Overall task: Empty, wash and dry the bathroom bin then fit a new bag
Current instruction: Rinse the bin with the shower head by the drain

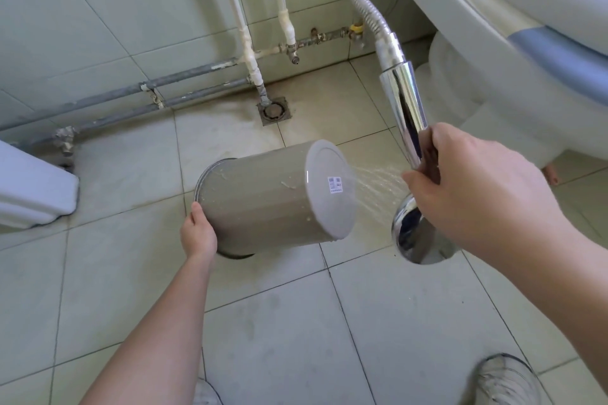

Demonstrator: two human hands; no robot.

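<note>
A grey round bin (263, 200) with a metal rim is tipped on its side above the floor, its base with a small white label facing right. My left hand (197, 233) grips it at the rim end, from below. My right hand (477, 194) holds a chrome shower head (411, 233) by its handle. A fine spray of water leaves the head and hits the bin's base. Specks of foam or dirt cling to the bin's side. The bin's inside is hidden.
A floor drain (274, 110) sits by the wall under white and grey pipes (197, 76). A toilet (513, 52) fills the upper right. A white appliance corner (33, 194) is at left. The shower hose (358, 6) runs up. My shoes (503, 381) stand on the tiled floor.
</note>
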